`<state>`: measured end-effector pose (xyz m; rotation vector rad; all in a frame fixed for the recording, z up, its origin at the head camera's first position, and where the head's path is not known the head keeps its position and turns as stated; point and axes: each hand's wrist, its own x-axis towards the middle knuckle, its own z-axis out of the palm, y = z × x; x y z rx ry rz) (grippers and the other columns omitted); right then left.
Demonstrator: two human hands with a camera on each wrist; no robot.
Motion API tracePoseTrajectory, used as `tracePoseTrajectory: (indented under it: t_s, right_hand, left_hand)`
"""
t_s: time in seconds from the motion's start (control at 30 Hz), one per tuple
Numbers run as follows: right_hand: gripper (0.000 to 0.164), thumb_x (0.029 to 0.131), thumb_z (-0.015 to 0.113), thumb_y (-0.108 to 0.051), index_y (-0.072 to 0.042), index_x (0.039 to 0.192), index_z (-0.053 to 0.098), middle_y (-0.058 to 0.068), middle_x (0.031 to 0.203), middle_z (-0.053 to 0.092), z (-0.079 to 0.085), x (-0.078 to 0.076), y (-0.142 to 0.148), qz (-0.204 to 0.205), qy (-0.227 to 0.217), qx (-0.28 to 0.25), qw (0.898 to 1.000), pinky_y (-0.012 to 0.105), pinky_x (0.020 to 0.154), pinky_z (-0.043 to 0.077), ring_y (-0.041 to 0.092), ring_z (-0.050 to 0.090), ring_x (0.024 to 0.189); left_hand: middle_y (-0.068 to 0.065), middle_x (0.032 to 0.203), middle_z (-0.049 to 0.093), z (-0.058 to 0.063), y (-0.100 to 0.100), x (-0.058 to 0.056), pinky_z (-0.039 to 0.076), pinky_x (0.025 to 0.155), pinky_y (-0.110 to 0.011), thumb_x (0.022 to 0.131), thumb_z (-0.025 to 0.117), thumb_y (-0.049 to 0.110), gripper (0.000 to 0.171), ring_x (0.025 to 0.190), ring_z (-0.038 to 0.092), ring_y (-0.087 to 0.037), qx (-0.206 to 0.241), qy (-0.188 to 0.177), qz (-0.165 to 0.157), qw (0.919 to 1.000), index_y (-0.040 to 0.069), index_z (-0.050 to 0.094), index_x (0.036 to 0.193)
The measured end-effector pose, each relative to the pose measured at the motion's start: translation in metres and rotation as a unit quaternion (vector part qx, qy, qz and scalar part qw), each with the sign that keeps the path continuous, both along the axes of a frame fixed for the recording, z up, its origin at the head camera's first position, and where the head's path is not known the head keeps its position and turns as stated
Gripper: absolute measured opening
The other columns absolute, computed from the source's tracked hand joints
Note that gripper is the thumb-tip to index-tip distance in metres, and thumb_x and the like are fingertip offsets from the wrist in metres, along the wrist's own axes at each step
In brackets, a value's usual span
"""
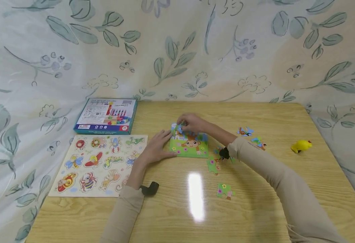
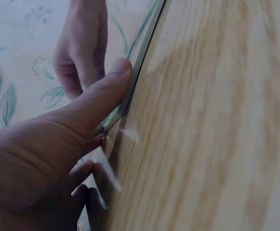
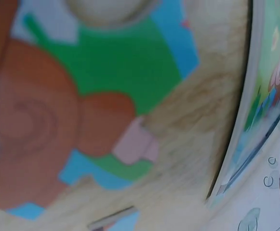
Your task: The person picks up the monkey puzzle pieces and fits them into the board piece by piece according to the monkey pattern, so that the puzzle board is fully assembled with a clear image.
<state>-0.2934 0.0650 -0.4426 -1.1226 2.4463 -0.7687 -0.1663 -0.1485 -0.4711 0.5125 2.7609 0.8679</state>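
A jigsaw board (image 1: 189, 152) with a monkey picture on green lies flat in the middle of the table. My left hand (image 1: 156, 148) rests along its left side with fingers extended; in the left wrist view the straight thumb (image 2: 99, 98) lies against the board's edge. Over the board's upper left, my right hand (image 1: 194, 123) points its curled fingers down and pinches a small blue-green puzzle piece (image 1: 180, 127), mostly hidden under the fingertips. Loose puzzle pieces (image 1: 212, 166) lie beside the board's lower right, partly below the right forearm, and look large and blurred in the right wrist view.
A single puzzle piece (image 1: 224, 191) lies nearer me, with more pieces (image 1: 245, 131) beyond the right forearm. To the left are an insect picture board (image 1: 87, 148) and a boxed set (image 1: 106, 116). A yellow toy (image 1: 301, 146) stands at the right. Floral cloth (image 1: 177, 60) hangs behind.
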Motion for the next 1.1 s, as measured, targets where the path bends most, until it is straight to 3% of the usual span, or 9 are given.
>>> tracePoseTrajectory:
  t_s: [0.17, 0.3, 0.6, 0.73, 0.97, 1.1]
  right_hand:
    - [0.026, 0.094, 0.059, -0.01, -0.001, 0.117, 0.065, 0.02, 0.131, 0.053, 0.002, -0.003, 0.0, 0.033, -0.002, 0.021, 0.999, 0.039, 0.092, 0.053, 0.03, 0.057, 0.106]
    - [0.026, 0.093, 0.06, -0.007, -0.001, 0.117, 0.066, 0.019, 0.127, 0.056, 0.006, -0.004, -0.002, 0.072, 0.029, 0.029, 0.997, 0.042, 0.095, 0.051, 0.031, 0.056, 0.11]
    - [0.027, 0.095, 0.06, -0.009, -0.006, 0.121, 0.067, 0.014, 0.134, 0.062, 0.017, -0.002, -0.006, 0.156, 0.089, 0.09, 0.98, 0.044, 0.109, 0.045, 0.032, 0.056, 0.126]
    - [0.029, 0.094, 0.061, -0.011, -0.009, 0.122, 0.067, 0.009, 0.133, 0.063, 0.019, -0.001, -0.009, 0.173, 0.117, 0.114, 0.971, 0.041, 0.107, 0.047, 0.029, 0.058, 0.123]
    - [0.036, 0.086, 0.07, -0.01, -0.012, 0.122, 0.067, 0.013, 0.126, 0.065, 0.021, 0.002, -0.009, 0.184, 0.172, 0.132, 0.959, 0.038, 0.102, 0.051, 0.029, 0.059, 0.118]
    - [0.037, 0.084, 0.072, -0.009, -0.013, 0.12, 0.068, 0.012, 0.119, 0.065, 0.02, 0.0, -0.009, 0.182, 0.178, 0.128, 0.959, 0.035, 0.098, 0.054, 0.027, 0.061, 0.112]
  left_hand:
    - [-0.005, 0.163, 0.021, 0.001, 0.001, 0.0, 0.013, 0.124, -0.053, 0.082, 0.07, 0.053, 0.092, 0.152, 0.01, -0.032, -0.005, 0.008, -0.003, 1.0, 0.012, 0.029, 0.153]
    - [-0.005, 0.163, 0.021, 0.002, 0.0, 0.001, 0.012, 0.124, -0.053, 0.082, 0.071, 0.054, 0.092, 0.152, 0.01, -0.032, -0.004, 0.011, -0.004, 0.9999, 0.013, 0.029, 0.153]
    - [-0.002, 0.164, 0.017, 0.0, 0.001, 0.0, 0.008, 0.126, -0.049, 0.084, 0.067, 0.058, 0.093, 0.153, 0.008, -0.029, -0.014, 0.002, -0.005, 0.9999, 0.015, 0.025, 0.155]
    - [-0.003, 0.164, 0.016, 0.0, 0.0, 0.0, 0.008, 0.125, -0.051, 0.084, 0.066, 0.057, 0.092, 0.153, 0.007, -0.029, -0.008, -0.003, -0.002, 1.0, 0.015, 0.025, 0.155]
    - [-0.003, 0.164, 0.015, 0.0, 0.001, 0.001, 0.01, 0.124, -0.052, 0.085, 0.065, 0.058, 0.092, 0.153, 0.006, -0.029, -0.016, -0.004, -0.007, 0.9998, 0.016, 0.023, 0.155]
    - [-0.003, 0.164, 0.015, 0.0, 0.001, 0.002, 0.01, 0.124, -0.053, 0.085, 0.065, 0.057, 0.091, 0.153, 0.006, -0.029, -0.019, -0.002, -0.007, 0.9998, 0.016, 0.023, 0.155]
